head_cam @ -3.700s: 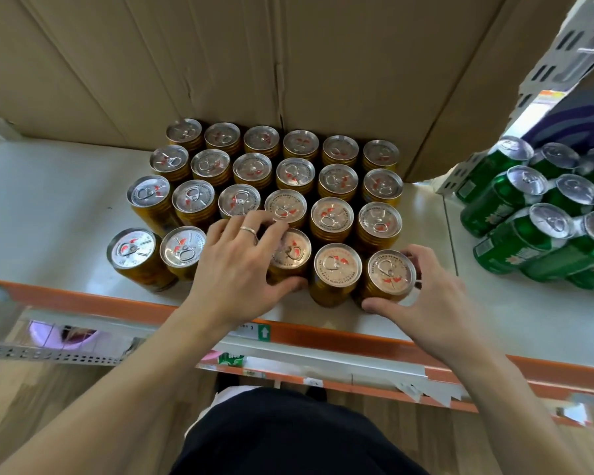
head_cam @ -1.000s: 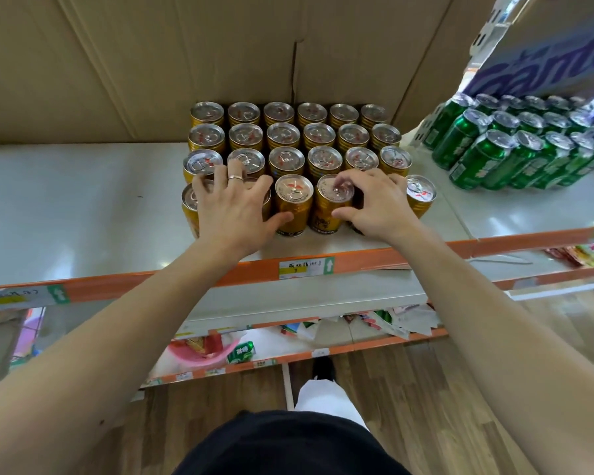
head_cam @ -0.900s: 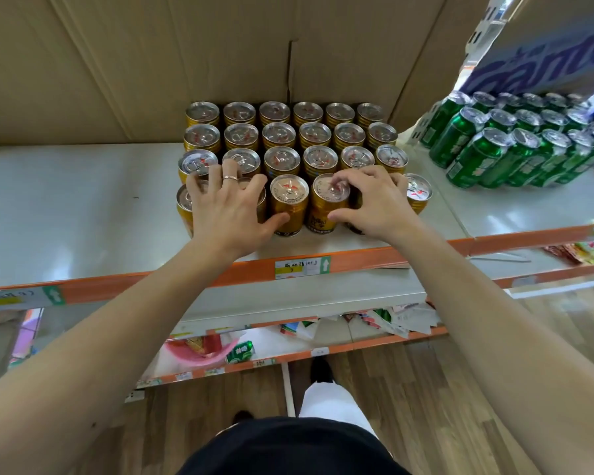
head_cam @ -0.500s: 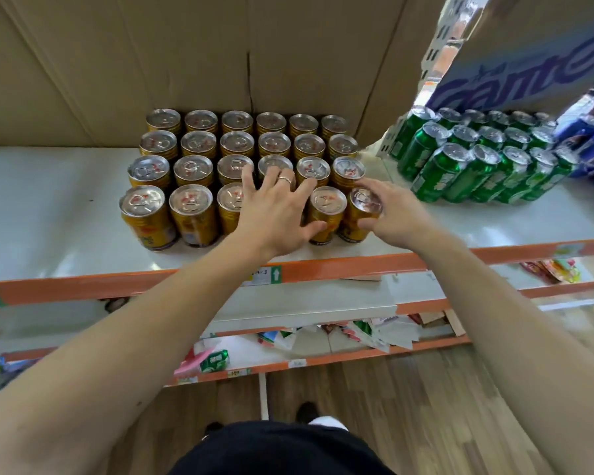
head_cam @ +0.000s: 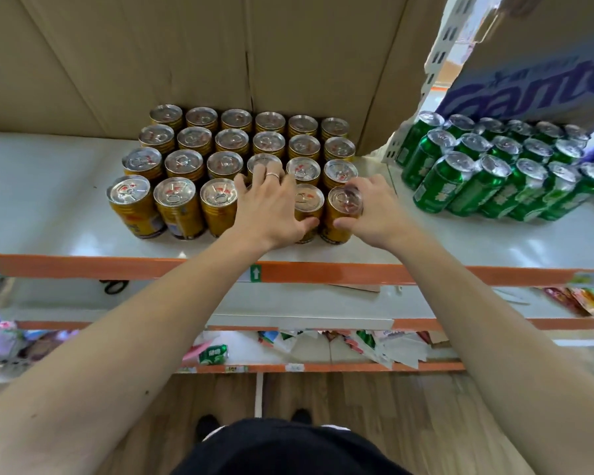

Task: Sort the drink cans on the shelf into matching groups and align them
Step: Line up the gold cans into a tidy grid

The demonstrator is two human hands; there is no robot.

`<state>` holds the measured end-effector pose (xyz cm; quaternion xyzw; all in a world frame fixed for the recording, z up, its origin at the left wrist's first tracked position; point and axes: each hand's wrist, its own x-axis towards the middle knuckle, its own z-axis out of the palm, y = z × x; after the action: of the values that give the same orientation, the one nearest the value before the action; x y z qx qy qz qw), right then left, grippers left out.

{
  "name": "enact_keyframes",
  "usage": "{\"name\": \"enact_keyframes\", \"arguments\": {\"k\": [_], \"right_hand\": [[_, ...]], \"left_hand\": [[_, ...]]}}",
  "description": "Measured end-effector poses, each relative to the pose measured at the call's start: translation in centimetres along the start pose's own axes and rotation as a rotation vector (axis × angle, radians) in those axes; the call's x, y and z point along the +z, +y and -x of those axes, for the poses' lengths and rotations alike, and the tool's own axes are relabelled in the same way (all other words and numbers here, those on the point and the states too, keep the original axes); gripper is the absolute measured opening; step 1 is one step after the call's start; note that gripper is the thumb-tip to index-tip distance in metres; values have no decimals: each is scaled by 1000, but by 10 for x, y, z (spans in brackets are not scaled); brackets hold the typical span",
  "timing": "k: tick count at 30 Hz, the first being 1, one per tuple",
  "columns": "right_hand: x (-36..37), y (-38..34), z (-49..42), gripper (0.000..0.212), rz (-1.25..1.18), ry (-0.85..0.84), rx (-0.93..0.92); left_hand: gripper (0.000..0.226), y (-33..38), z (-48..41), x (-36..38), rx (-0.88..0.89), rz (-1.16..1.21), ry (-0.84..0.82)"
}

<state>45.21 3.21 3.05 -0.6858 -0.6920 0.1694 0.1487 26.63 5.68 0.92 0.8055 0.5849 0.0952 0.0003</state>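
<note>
1. The right hand's [head_cam: 374,210] fingers [head_cam: 366,186] curl over the far rim of the end can [head_cam: 336,214], and the thumb presses its near side. This is a firm grip. The can stands upright at the right end of the front row.
2. The left hand's [head_cam: 271,207] fingers [head_cam: 271,186] are spread and nearly straight, lying over the fourth front-row can, which they hide. The thumb touches the side of the fifth can [head_cam: 308,200]. A ring [head_cam: 272,174] shows on one finger.
3. The gold cans [head_cam: 220,142] stand upright in four rows of six, packed close. Both hands work at the block's 5 o'clock corner.
4. The green cans [head_cam: 494,173] form their own group at 3 o'clock from the gold block, with bare shelf [head_cam: 48,200] between.
5. An orange rail [head_cam: 117,267] edges the shelf at 6 o'clock. A cardboard carton [head_cam: 186,46] stands behind the gold block at 12 o'clock. A blue-lettered carton [head_cam: 528,84] sits at 2 o'clock.
</note>
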Motion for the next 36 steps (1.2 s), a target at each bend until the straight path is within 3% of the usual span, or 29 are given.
{"name": "enact_keyframes", "arguments": {"k": [3,5,8,10,12,14,16,24,26,30,32,36], "right_hand": [[0,14,-1,72,-196,0,31],[3,23,1,60,-508,34,124],[15,32,-4,72,-921,35,254],[25,33,-13,78,-1106,13,298],[33,27,-24,69,-1210,33,321],[33,15,-29,49,-1230,69,319],[34,9,-36,42,-1254,83,297],[47,17,-50,56,-1255,68,256],[45,26,-62,55,-1244,54,268],[28,20,-95,45,-1282,31,335],[22,13,-114,40,-1259,51,356],[15,10,-139,50,-1154,-9,388]], "left_hand": [[77,-19,8,-11,-57,177,120],[66,-53,25,-20,-187,337,338],[52,-135,56,-24,-471,517,594],[49,-183,64,-18,-690,793,560],[36,-209,60,-6,-808,1188,454],[35,-221,49,10,-752,1451,292],[44,-222,40,19,-693,1546,162],[32,-243,37,20,-579,1601,-5],[38,-243,20,11,-541,1580,-56],[46,-251,-37,-1,-630,1590,-84],[68,-258,-63,-4,-620,1554,-188],[84,-264,-84,0,-664,1377,-195]]}}
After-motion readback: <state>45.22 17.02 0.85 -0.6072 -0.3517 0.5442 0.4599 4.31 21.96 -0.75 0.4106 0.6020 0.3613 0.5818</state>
